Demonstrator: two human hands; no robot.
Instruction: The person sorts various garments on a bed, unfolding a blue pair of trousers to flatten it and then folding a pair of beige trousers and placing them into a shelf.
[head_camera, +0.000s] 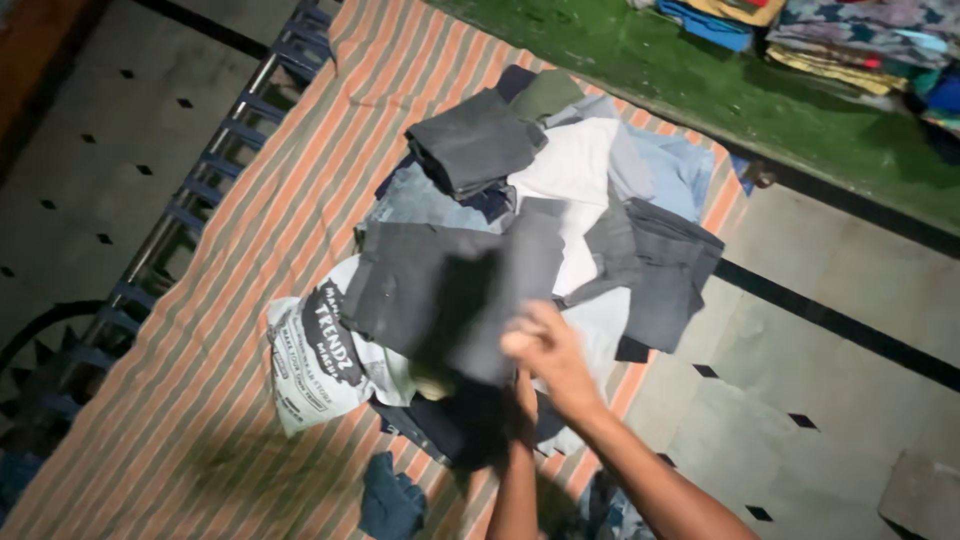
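Observation:
A heap of clothes (600, 240) lies on a bed covered by an orange and grey striped sheet (250, 300). My right hand (545, 348) is above the near side of the heap, closed on the edge of a grey garment (430, 290) that hangs spread and blurred in front of it. Just below, my left hand (522, 398) is pressed against a dark garment (465, 425). My right wrist and the fabric hide its fingers. A white printed plastic bag (315, 365) lies under the grey garment on the left.
A folded dark grey garment (475, 145) tops the heap, with white (575, 165) and light blue (680, 170) pieces beside it. The blue metal bed rail (200, 190) runs along the left. Pale tiled floor (830, 400) lies right, a green mat (760, 90) and folded clothes stacks (860, 40) beyond.

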